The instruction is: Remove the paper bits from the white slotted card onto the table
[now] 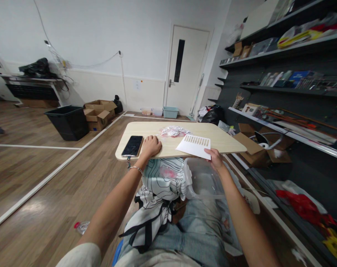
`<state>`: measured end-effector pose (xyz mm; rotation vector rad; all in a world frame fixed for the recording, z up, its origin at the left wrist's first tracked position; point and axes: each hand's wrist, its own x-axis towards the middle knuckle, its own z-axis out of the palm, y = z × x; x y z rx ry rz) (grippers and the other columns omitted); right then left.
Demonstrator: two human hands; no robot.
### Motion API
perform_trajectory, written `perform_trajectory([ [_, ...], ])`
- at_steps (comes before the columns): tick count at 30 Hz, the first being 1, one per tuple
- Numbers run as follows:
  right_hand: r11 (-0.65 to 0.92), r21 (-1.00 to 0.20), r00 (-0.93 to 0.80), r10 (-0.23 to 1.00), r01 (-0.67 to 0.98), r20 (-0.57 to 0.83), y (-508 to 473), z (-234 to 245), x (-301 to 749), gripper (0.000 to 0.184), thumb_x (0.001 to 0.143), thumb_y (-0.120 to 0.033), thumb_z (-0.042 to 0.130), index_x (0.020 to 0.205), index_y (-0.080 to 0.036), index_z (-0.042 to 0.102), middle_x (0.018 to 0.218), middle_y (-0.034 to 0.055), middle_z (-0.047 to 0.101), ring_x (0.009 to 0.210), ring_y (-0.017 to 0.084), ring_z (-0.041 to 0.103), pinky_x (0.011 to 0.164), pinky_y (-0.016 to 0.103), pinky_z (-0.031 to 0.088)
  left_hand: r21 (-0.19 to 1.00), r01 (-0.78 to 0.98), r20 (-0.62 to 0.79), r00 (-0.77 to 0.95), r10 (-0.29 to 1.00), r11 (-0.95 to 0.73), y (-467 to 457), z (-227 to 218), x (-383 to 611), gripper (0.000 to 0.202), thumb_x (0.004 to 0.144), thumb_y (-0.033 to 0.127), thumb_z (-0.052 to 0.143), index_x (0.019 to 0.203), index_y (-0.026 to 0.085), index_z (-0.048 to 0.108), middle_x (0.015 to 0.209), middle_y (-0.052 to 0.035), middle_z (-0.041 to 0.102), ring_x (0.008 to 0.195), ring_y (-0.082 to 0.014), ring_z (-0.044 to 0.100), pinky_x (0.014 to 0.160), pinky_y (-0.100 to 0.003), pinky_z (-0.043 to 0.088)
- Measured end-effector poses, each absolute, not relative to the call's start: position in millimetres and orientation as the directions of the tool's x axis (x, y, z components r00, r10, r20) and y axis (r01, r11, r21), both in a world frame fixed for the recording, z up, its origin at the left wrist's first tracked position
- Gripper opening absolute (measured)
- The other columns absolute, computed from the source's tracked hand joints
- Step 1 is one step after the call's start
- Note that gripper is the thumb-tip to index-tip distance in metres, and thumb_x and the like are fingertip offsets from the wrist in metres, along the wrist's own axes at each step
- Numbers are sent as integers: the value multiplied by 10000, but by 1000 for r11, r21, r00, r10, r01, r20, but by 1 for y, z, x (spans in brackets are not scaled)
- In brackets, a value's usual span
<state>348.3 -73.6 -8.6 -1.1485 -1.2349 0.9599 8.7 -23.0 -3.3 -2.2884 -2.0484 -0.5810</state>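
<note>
A small light wooden table (224, 139) stands over my lap. My left hand (151, 145) rests on its near edge with fingers curled loosely, beside a black phone (132, 145). My right hand (214, 157) pinches the near corner of a white sheet (194, 145) with a row of small slots, lying on the table's front edge. A pile of small white and pink bits (175, 131) lies at the table's middle. Under the table, on my lap, sit a clear plastic container (204, 180) and a black-and-white patterned cloth (160, 189).
Shelves (285, 89) with assorted goods line the right wall, with open cardboard boxes (257, 148) below. A black bin (67, 121) and cardboard boxes (99, 113) stand at the left on the wood floor. A white door (186, 68) is ahead. A plastic bottle (82, 227) lies on the floor.
</note>
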Motion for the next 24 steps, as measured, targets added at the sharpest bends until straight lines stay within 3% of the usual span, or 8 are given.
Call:
perform_trajectory([
  [12,204,-979,158,966,15,204,-72,-9,345,446,602,-566,849,669,-185,628,547,-3,580,456,97,419,393,238,270,228,964,274,75,959,-140,-26,0,9,443,1019,396,336,1264,122,583,1366,-217,614,1312,-338,534,1095,-446,386],
  [24,185,-981,134,973,49,190,-72,-11,348,399,616,-532,818,664,-176,644,541,5,584,470,113,446,408,244,296,217,967,260,77,963,-136,-27,2,10,439,1021,387,336,1274,125,580,1376,-217,610,1317,-336,531,1094,-451,392],
])
